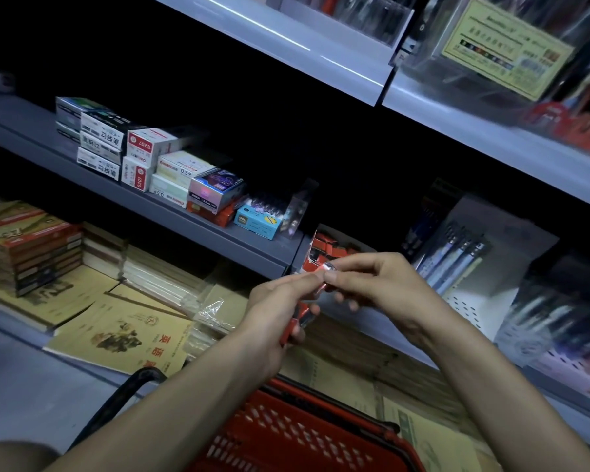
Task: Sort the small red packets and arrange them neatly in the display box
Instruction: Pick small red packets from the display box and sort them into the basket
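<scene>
Head view, step: we judge the sorting is in hand. Our left hand [276, 311] grips a bunch of glossy small red packets [295, 325], and our right hand [382, 284] pinches the top packet [328, 269] between thumb and fingertips.
Next move: draw that one free, turn it to match the rest, then reach forward to the box.
Box: the open grey-and-red cardboard display box [334, 231] stands on the grey metal shelf [259, 247] just behind the hands, with red packets lying jumbled inside.
Basket: a red plastic shopping basket [304, 434] sits below our forearms. We cannot tell what it holds.
</scene>
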Demonstrator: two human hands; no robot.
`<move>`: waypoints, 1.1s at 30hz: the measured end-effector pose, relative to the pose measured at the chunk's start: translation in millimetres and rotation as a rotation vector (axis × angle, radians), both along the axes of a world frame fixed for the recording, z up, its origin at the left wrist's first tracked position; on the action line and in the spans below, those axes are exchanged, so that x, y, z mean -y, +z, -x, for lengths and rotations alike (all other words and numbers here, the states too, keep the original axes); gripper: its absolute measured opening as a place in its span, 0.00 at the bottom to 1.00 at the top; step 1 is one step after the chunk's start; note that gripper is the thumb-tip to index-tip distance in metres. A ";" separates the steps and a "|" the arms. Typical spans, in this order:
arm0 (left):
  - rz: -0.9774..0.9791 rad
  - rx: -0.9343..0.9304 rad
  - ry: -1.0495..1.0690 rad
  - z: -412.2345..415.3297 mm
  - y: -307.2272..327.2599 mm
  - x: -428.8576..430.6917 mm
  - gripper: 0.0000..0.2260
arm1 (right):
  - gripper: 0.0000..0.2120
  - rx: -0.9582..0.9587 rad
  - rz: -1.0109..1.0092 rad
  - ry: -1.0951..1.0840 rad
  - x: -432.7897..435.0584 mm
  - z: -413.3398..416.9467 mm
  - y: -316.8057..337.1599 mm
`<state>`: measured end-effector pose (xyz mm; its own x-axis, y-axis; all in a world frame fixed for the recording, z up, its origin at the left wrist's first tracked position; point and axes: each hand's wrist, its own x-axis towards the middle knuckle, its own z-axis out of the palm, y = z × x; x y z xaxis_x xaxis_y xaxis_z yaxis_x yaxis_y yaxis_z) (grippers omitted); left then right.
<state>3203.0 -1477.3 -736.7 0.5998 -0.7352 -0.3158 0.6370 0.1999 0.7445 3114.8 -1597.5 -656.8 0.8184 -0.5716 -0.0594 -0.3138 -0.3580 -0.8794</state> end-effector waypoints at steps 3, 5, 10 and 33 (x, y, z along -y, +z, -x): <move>-0.013 -0.093 -0.058 -0.6 3.9 -2.3 0.13 | 0.09 0.048 -0.137 -0.117 7.9 0.8 1.6; 0.013 -0.188 -0.088 -3.5 4.3 -4.3 0.15 | 0.05 0.110 -0.030 -0.233 18.2 0.7 2.6; 0.035 -0.405 -0.051 -11.3 -2.9 -2.9 0.16 | 0.04 -0.116 0.893 -0.210 48.3 -4.6 -6.0; 0.052 -0.375 -0.157 4.4 12.5 -8.2 0.24 | 0.13 -0.250 0.537 0.328 -27.6 13.7 -9.5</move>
<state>3198.6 -1469.0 -724.3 0.3293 -0.8296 -0.4510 0.8881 0.1098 0.4464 3101.1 -1569.9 -666.3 0.9530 -0.2994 -0.0466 -0.2857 -0.8366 -0.4674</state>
